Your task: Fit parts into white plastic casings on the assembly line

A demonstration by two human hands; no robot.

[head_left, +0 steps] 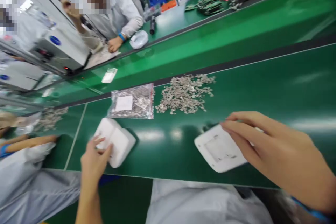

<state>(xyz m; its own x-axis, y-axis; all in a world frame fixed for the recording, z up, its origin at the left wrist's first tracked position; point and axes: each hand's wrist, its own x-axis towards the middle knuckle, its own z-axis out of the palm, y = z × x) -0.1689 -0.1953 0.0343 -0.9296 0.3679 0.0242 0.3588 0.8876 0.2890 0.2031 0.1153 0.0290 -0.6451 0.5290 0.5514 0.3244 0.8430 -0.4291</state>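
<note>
While the head camera looks down on the green surface (pixel 168 154), the left hand (pixel 95 162) rests at the near edge, and its fingers (pixel 97 142) touch a white foam block (pixel 115 141) that lies flat there; the fingers are bent around the near side of the block, but I cannot tell whether they really clamp it. The right hand (pixel 273 150) is at the right side, with its fingers stretched and a little apart, laid over the right part of a white square plastic cover (pixel 217 148); the fingertips touch the top edge of the cover, and the hand is not closed on it. This cover lies flat on the surface, near the front edge, well apart from the foam block. Behind both, in the middle of the surface, lies a loose heap of small metal parts (pixel 186 92), and just beside it on the left a clear bag (pixel 132 102) with more such parts and a white label. Farther back, a small white part (pixel 109 75) lies on the conveyor belt (pixel 210 45). On the far side, another person in a white coat (pixel 123 10) leans over the surface, with one hand (pixel 114 44) near a white round object (pixel 139 39). At the left edge, a co-worker's sleeve (pixel 23 168) is seen.
</note>
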